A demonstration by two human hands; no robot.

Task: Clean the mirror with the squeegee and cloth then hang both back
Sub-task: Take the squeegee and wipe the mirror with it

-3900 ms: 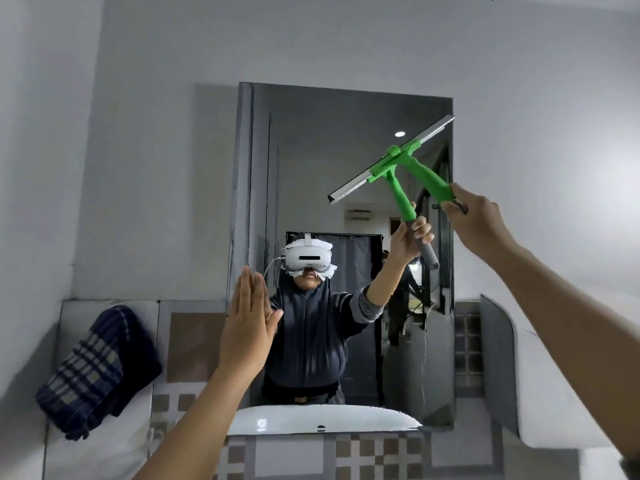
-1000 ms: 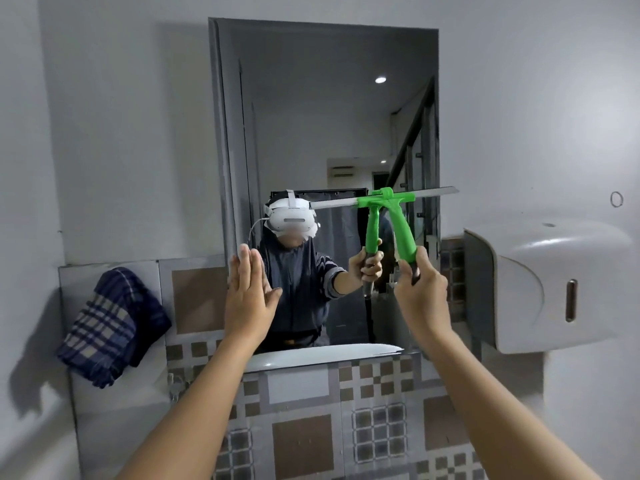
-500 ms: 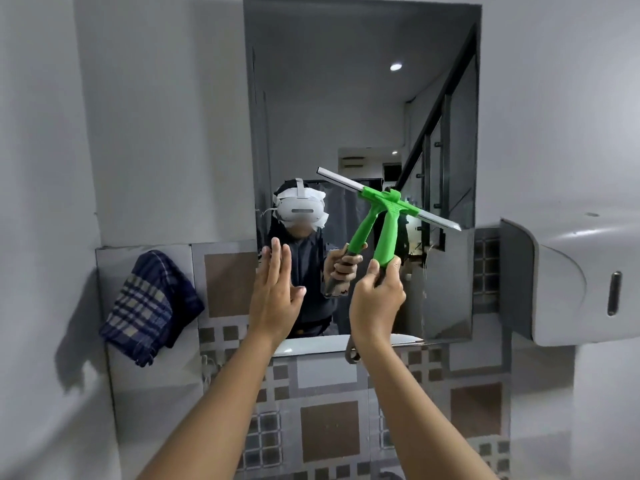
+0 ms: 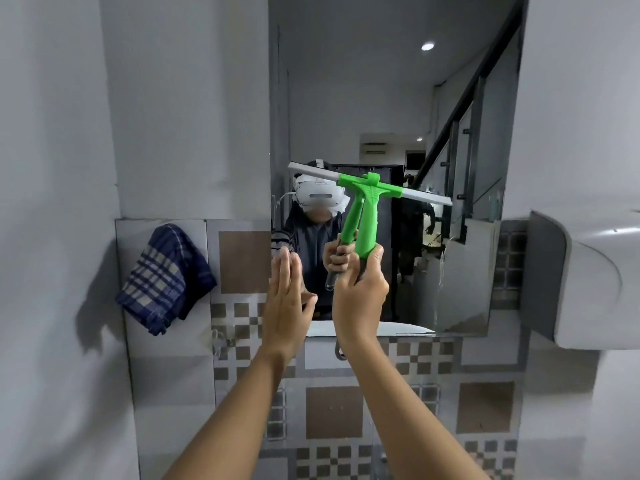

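Where right hand (image 4: 360, 296) grips squeegee (image 4: 367, 216), handle end hidden.

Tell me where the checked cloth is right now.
The blue checked cloth hangs on the tiled wall at the left of the head view, left of the mirror and the open left hand.

Mirror (image 4: 381, 98) top cut off; squeegee (image 4: 367, 216) handle base hidden inside right hand (image 4: 360, 296).
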